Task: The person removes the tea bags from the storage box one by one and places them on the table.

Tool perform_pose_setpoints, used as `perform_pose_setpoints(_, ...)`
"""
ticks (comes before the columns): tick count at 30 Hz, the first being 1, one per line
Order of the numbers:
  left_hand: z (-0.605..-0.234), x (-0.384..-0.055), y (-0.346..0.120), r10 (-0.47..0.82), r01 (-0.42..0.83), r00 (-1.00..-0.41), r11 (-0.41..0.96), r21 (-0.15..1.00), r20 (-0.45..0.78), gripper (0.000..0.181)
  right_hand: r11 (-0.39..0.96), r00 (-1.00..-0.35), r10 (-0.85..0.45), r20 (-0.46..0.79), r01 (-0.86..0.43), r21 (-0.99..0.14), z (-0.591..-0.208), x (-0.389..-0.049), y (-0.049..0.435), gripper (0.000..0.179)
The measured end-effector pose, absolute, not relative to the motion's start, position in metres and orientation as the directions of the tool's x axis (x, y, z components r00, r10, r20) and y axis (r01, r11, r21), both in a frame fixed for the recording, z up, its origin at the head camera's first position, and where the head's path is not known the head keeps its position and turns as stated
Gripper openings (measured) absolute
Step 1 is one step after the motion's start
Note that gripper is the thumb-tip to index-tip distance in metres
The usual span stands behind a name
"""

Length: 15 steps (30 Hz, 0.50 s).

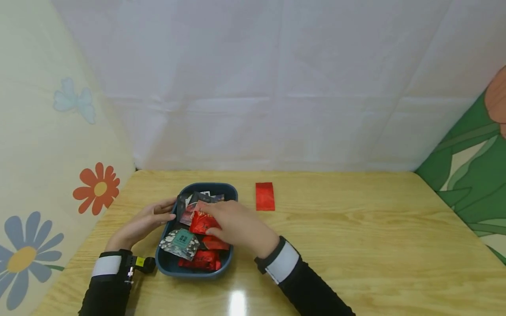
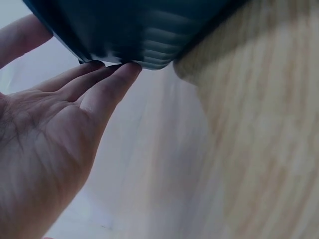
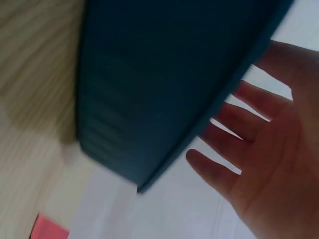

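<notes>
A dark blue plastic bin (image 1: 180,274) stands on the table, full of small packets. My left hand (image 1: 144,221) is at its left side. The fingertips touch the bin near the rim, fingers fairly straight in the left wrist view. My right hand (image 1: 237,224) reaches over the right rim. Its fingers and thumb lie about a shiny red packet (image 1: 200,223) on the pile. In the right wrist view the bin wall (image 3: 149,99) hides most of its fingertips, so a firm grip on the packet cannot be made out. A floral packet with a teal label (image 1: 182,238) lies nearby.
A flat red packet (image 1: 265,196) lies on the wooden table (image 1: 356,237), right of the bin. More red packets (image 1: 201,260) and dark ones fill the bin. A white cloth (image 1: 276,87) hangs behind the table; flower-printed panels (image 1: 39,175) flank it.
</notes>
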<state>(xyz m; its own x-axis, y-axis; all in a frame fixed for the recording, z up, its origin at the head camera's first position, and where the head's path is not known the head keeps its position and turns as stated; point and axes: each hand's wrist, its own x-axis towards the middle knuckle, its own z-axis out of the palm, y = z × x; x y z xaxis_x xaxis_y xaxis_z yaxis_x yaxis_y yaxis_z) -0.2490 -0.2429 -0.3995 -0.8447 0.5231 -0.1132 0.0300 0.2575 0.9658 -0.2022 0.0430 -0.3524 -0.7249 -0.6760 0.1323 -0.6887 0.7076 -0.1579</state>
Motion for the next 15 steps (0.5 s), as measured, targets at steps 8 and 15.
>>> perform_pose_setpoints(8, -0.401, -0.251, -0.243, 0.537, -0.019, -0.833, 0.216, 0.976, -0.135, 0.07, 0.744, -0.746, -0.661, 0.083, -0.666, -0.063, -0.361, -0.201, 0.023, 0.06)
perform_pose_setpoints(15, -0.402, -0.251, -0.244, 0.559, -0.047, -0.817, 0.179, 0.983, -0.141, 0.07, 0.753, -0.745, -0.654, 0.13, -0.657, 0.023, -0.369, -0.2, 0.018, 0.057)
